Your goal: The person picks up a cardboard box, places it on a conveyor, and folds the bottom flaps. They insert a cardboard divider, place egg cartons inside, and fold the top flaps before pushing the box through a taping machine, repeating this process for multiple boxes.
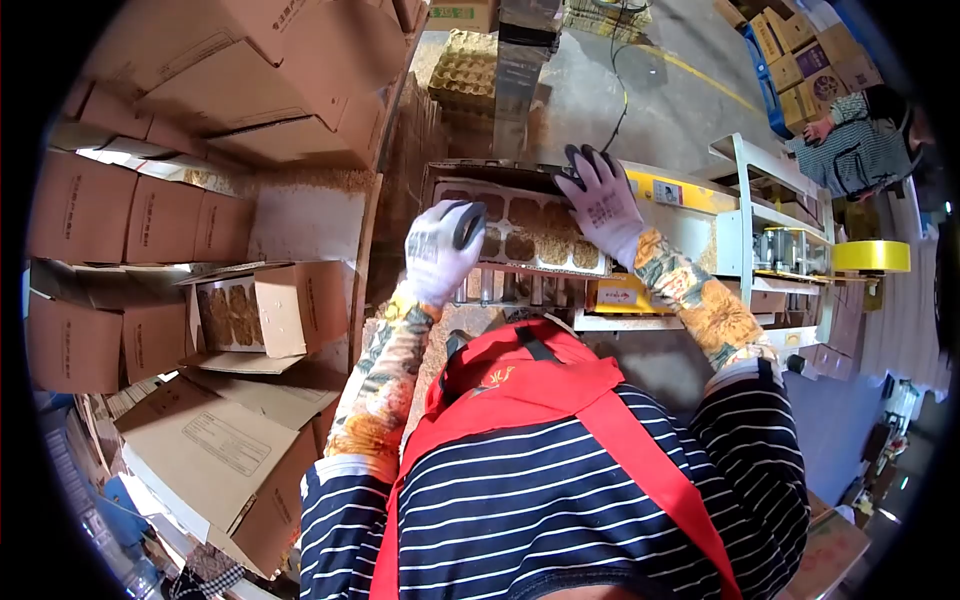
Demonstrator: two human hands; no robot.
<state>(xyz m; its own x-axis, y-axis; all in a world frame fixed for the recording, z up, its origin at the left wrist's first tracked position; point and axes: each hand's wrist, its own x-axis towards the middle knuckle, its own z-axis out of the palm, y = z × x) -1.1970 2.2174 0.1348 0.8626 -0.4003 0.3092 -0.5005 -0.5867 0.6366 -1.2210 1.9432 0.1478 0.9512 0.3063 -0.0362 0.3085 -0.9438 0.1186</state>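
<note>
Both hands wear pale gloves with dark fingertips. An open cardboard box (520, 268) lies in front of me, with a white divided tray (593, 262) inside that holds brown crumbly material in its compartments. My left hand (445, 245) is at the box's left end, its fingers curled together; what they hold, if anything, is hidden. Over the right part of the box, my right hand (603, 200) has its fingers spread near the far edge and holds nothing that I can see.
Cardboard boxes (75, 210) fill shelving at the left, one open box (285, 315) among them. Egg trays (465, 70) are stacked beyond a post (515, 90). A taping machine with yellow tape (870, 256) stands right. Another person (855, 145) is at the far right.
</note>
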